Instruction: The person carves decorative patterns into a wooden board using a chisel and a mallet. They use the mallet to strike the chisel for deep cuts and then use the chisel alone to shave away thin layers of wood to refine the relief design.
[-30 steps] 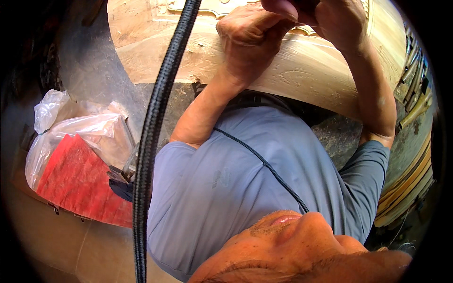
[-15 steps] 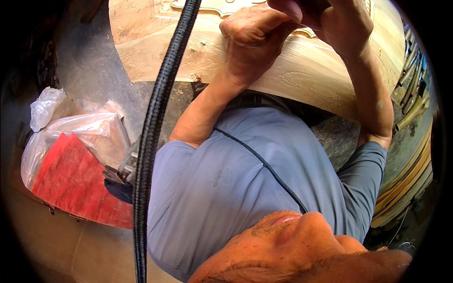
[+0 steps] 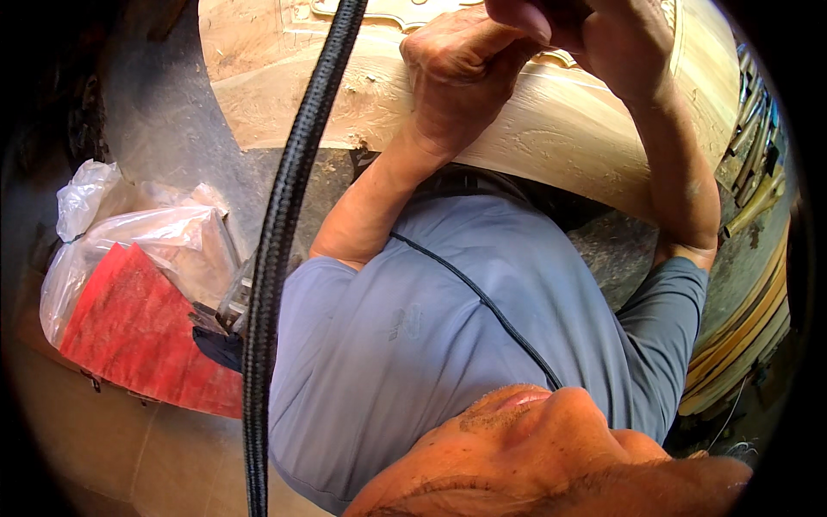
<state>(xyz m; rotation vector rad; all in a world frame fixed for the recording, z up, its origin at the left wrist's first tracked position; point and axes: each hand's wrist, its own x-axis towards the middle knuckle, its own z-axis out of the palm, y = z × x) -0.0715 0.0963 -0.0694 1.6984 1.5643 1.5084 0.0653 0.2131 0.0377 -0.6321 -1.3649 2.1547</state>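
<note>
A pale wooden panel (image 3: 568, 129) with carved relief lines along its upper part lies before me. My left hand (image 3: 461, 73) rests on it, its fingers curled closed. Close beside it, at the top edge of the picture, my right hand (image 3: 624, 47) is closed too, its fingers bent toward the left one. Whatever the two hands grip between them is hidden by the fingers and the picture's edge. Small wood chips and rough tool marks show on the panel's near part.
Several slender hand tools (image 3: 758, 142) lie in a row at the right, above a stack of curved boards (image 3: 745, 319). To the left are a clear plastic bag (image 3: 172, 233) and a red sheet (image 3: 146, 336). A thick black braided cable (image 3: 293, 185) crosses the view.
My right hand has shifted very slightly to the left and upward. The left hand and the panel stay practically where they were.
</note>
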